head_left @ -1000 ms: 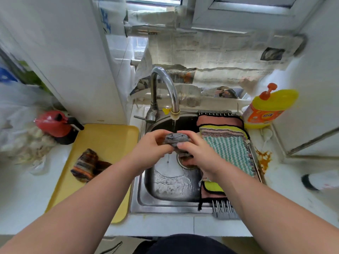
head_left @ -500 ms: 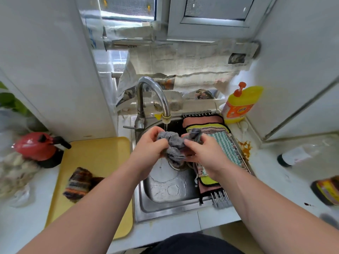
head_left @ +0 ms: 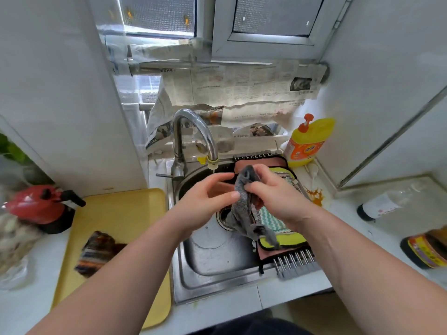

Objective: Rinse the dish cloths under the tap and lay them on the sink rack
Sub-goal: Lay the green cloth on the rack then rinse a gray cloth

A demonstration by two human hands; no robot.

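Observation:
A wet grey dish cloth [head_left: 244, 213] hangs over the steel sink [head_left: 210, 262], just right of the curved tap [head_left: 193, 131], whose thin stream of water runs. My right hand [head_left: 273, 189] grips the cloth's top end. My left hand [head_left: 208, 197] pinches its left edge with thumb and fingers. On the sink rack [head_left: 297, 262] at the sink's right side lie a pink cloth [head_left: 261, 163], a yellow-edged cloth [head_left: 287, 239] and a green zigzag cloth [head_left: 273, 218]. A striped multicoloured cloth [head_left: 96, 252] sits bunched on the yellow tray [head_left: 121, 213] at left.
A yellow detergent bottle [head_left: 307, 141] stands behind the rack. A red kettle [head_left: 41, 206] sits at the far left. A clear bottle [head_left: 391, 201] and a dark jar [head_left: 425, 250] lie on the right counter. Newspaper [head_left: 242, 90] hangs behind the tap.
The grey cloth went from a wad squeezed between both hands to hanging down long. My right hand lifted its top end and moved rightward, toward the rack.

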